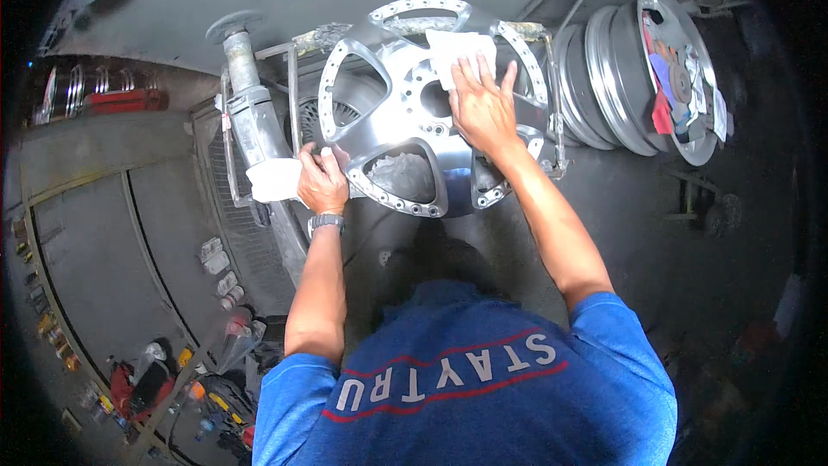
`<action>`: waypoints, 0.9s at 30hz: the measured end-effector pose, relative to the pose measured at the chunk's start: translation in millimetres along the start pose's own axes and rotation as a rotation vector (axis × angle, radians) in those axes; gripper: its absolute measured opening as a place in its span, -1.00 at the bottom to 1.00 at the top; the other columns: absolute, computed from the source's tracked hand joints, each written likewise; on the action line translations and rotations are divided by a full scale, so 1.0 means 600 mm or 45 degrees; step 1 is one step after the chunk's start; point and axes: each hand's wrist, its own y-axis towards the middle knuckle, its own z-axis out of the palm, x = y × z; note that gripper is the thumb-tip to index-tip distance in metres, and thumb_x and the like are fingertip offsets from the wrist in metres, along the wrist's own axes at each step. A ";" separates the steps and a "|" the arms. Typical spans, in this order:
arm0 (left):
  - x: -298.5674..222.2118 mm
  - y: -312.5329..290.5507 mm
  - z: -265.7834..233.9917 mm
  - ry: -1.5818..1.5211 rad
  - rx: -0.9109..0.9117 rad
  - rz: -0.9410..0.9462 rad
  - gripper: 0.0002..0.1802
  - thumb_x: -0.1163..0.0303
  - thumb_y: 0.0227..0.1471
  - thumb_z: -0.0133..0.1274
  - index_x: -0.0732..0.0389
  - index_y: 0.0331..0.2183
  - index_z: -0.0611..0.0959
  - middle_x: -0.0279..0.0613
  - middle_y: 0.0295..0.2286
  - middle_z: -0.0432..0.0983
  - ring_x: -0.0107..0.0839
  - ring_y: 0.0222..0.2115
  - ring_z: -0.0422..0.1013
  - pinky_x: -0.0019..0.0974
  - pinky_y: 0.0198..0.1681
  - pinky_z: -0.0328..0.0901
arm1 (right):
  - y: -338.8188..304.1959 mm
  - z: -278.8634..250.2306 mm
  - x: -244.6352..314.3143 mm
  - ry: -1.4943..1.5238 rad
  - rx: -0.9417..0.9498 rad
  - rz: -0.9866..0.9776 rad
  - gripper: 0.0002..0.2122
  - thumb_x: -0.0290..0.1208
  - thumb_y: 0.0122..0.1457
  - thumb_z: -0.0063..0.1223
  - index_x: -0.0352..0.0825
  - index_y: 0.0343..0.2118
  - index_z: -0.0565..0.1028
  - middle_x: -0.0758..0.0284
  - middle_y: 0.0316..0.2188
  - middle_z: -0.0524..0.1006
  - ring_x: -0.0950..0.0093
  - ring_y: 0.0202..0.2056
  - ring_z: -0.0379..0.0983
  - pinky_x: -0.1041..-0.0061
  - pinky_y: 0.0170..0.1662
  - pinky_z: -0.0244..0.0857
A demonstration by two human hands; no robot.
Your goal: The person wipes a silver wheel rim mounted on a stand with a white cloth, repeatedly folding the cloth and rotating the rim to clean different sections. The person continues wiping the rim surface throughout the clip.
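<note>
A silver alloy wheel face point(454, 160) with wide spokes and a ring of bolt holes is propped upright in front of me. My right hand point(483, 108) lies on its upper right part, fingers spread, pressing a folded white wiping sheet point(444, 47) against a spoke beside the centre hole. At the wheel's lower left edge, my left hand point(323, 183) has its fingers curled, with another white sheet point(274, 179) bunched in it and hanging out to the left. Whether its fingers also touch the rim is hard to tell.
A metal frame point(556, 112) stands behind the wheel, beside a grey upright post point(250, 108). On the right, stacked wheel rims point(617, 78) hold coloured rags point(677, 78). Bags and bottles point(147, 380) lie at the lower left. A red box point(127, 102) sits on the far left.
</note>
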 end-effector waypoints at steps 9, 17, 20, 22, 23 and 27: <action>-0.001 -0.001 -0.001 0.016 -0.003 -0.005 -0.63 0.15 0.25 0.00 0.20 -0.05 0.55 -0.09 -0.51 0.57 0.01 -0.47 0.52 0.02 -0.37 0.33 | -0.118 -0.095 0.053 0.269 0.103 0.144 -0.64 -0.40 0.30 -0.07 -0.41 0.10 0.49 0.06 -0.11 0.64 0.13 0.21 0.40 -0.40 0.33 -0.24; -0.001 0.000 0.001 0.026 0.016 -0.029 -0.63 0.13 0.25 -0.01 0.20 -0.08 0.56 -0.03 -0.46 0.60 0.04 -0.42 0.53 0.03 -0.34 0.35 | -0.183 -0.165 -0.026 2.449 -0.394 1.151 -0.75 -0.54 0.31 -0.09 -0.59 -0.06 0.51 0.17 -0.13 0.60 0.43 -0.06 0.57 0.44 0.03 0.46; 0.000 0.000 0.001 0.050 -0.011 -0.005 -0.64 0.12 0.26 -0.01 0.18 -0.08 0.56 -0.03 -0.46 0.60 0.05 -0.42 0.54 0.03 -0.34 0.35 | -0.185 -0.173 -0.090 2.345 -0.673 1.107 -0.72 -0.55 0.30 -0.09 -0.59 0.00 0.47 0.17 -0.10 0.59 0.38 -0.08 0.57 0.41 0.06 0.44; -0.003 0.001 -0.003 0.031 0.013 -0.030 -0.64 0.11 0.27 -0.02 0.16 -0.08 0.56 -0.04 -0.48 0.60 0.05 -0.43 0.54 0.05 -0.35 0.35 | -0.167 -0.162 -0.093 1.956 -0.631 1.052 -0.76 -0.48 0.33 -0.04 -0.51 -0.03 0.49 0.22 -0.12 0.59 0.46 -0.10 0.54 0.45 0.04 0.40; -0.006 0.002 -0.004 0.034 0.018 -0.036 -0.64 0.11 0.27 -0.02 0.16 -0.08 0.56 -0.05 -0.48 0.60 0.04 -0.43 0.54 0.05 -0.35 0.35 | -0.164 -0.143 -0.099 1.683 -0.569 1.017 -0.77 -0.45 0.35 -0.03 -0.48 -0.04 0.50 0.24 -0.13 0.59 0.49 -0.11 0.53 0.46 0.02 0.39; -0.001 0.002 -0.002 0.023 0.017 -0.034 -0.63 0.12 0.26 0.00 0.18 -0.07 0.56 -0.09 -0.52 0.57 0.02 -0.46 0.53 0.03 -0.36 0.34 | -0.119 -0.099 -0.018 0.590 -0.343 0.439 -0.80 -0.47 0.29 0.04 -0.35 -0.07 0.54 0.12 -0.22 0.58 0.20 -0.22 0.54 0.27 -0.09 0.41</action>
